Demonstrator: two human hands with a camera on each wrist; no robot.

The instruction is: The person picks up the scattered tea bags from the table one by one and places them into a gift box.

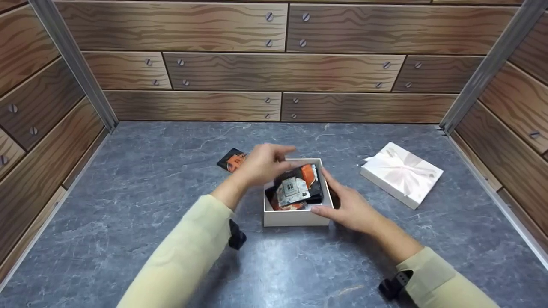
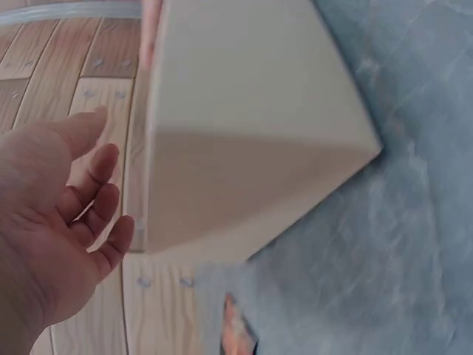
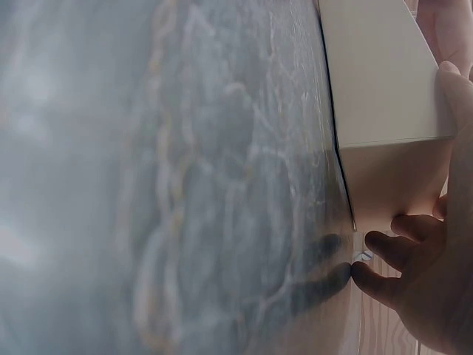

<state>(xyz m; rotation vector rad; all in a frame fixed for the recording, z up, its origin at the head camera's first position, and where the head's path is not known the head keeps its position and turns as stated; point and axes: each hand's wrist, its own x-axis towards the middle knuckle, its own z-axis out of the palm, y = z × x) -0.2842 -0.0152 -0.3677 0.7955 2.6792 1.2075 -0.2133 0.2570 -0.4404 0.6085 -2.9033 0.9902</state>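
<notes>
An open white box (image 1: 295, 219) holds several flat packets in black, orange and white; a packet with a pale floral label (image 1: 293, 191) lies on top. My left hand (image 1: 265, 164) is over the box's left rim, its fingers loosely bent and nothing between them. In the left wrist view that hand (image 2: 66, 214) appears beside the box wall (image 2: 244, 74). My right hand (image 1: 353, 209) holds the box at its near right corner, thumb on the front rim, fingers along the right side. The right wrist view shows fingertips (image 3: 406, 225) against the side wall.
One black and orange packet (image 1: 233, 160) lies on the grey marbled table (image 1: 150, 192) left of the box, partly behind my left hand. To the right rests a white lid (image 1: 402, 173) with a pale ribbon bow. Wood-patterned walls (image 1: 282, 72) enclose the table at the back and sides.
</notes>
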